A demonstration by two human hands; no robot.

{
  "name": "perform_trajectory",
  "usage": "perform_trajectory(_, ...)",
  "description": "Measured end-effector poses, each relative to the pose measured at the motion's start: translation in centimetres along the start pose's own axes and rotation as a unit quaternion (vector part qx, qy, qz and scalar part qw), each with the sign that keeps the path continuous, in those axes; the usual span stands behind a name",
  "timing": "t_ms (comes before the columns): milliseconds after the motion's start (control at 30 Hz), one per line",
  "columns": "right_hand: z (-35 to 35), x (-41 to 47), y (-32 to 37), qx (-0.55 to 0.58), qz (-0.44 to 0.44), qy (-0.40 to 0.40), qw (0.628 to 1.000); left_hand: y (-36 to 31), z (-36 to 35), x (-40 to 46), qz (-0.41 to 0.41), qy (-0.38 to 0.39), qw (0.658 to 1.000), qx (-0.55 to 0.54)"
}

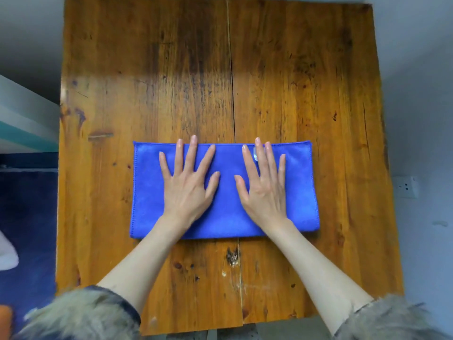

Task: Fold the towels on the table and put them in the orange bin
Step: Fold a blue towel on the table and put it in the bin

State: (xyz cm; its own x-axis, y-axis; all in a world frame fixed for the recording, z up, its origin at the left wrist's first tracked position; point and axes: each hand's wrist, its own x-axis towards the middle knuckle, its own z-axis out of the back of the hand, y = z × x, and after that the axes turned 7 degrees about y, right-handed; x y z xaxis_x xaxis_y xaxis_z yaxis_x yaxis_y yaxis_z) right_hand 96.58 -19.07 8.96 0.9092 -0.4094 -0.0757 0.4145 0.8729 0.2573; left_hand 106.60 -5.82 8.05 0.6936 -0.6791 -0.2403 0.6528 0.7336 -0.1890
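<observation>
- Clearly, in the head view, the towel (224, 190) lay flat on the tabletop (171, 69) as a wide blue rectangle, its long sides running left to right, near the person's edge and roughly centred across the central seam in the wood.
- It looked already folded once: the near edge was rounded like a crease, while the far edge and both short ends showed stitching.
- The left hand (188, 185) rested palm down on the towel's left half, its grip wide, fingers straight and spread, holding nothing; the fingertips reached the far edge.
- The right hand (264, 187) mirrored it on the right half, its grip likewise wide and flat, pressing rather than grasping.
- I judged both palms were placed so to smooth the layers and set the crease, with the hands apart at the middle so that the next fold, short end to short end, could follow.
- A small pale tag (255, 153) showed between the right fingers near the far edge.
- Fur-trimmed cuffs (81, 312) sat pushed back on the forearms, probably to keep clear of the cloth.
- Only a sliver of orange (5, 320) showed at the lower left corner; whether it was the bin I could not tell.
</observation>
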Motion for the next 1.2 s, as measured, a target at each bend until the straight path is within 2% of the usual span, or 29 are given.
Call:
perform_trajectory(200,-1.0,-0.8,-0.9,-0.029,-0.005,0.049,0.998,1.0,-0.8,-0.1,-0.01,0.009,1.0,0.015)
perform_trajectory(300,-0.4,-1.2,-1.6,0.011,-0.023,0.017,1.0,2.0,-0.2,-1.2,0.032,-0.019,0.999,-0.016)
perform_trajectory(400,0.3,-2.7,-3.6,0.049,-0.079,-0.002,0.996,4.1,-0.4,-3.4,0.053,-0.038,0.997,-0.033)
perform_trajectory(533,-0.4,-4.1,-4.9,-0.005,-0.102,0.048,0.994,5.3,-0.9,-4.8,0.067,-0.009,0.998,-0.011)
perform_trajectory(633,-0.4,-3.8,-4.6,-0.012,-0.11,0.056,0.992,5.0,-0.6,-4.5,0.068,-0.012,0.997,-0.032)
perform_trajectory(733,0.2,-3.9,-3.4,0.014,-0.118,0.036,0.992,5.1,0.0,-5.1,0.072,-0.073,0.987,-0.127)
perform_trajectory(833,0.4,-4.4,-0.3,0.029,-0.082,0.009,0.996,5.6,0.8,-6.3,0.19,-0.143,0.954,-0.182)
perform_trajectory(933,-0.6,-4.7,3.1,0.002,-0.016,0.039,0.999,6.4,1.2,-7.0,0.294,-0.1,0.925,-0.216)
perform_trajectory(1033,-2.2,-4.9,5.1,-0.034,0.016,0.088,0.995,7.1,1.4,-7.3,0.301,-0.055,0.922,-0.238)
perform_trajectory(1200,-3.0,-4.8,5.3,-0.09,0.002,0.107,0.99,7.2,1.8,-6.7,0.295,-0.014,0.925,-0.239)
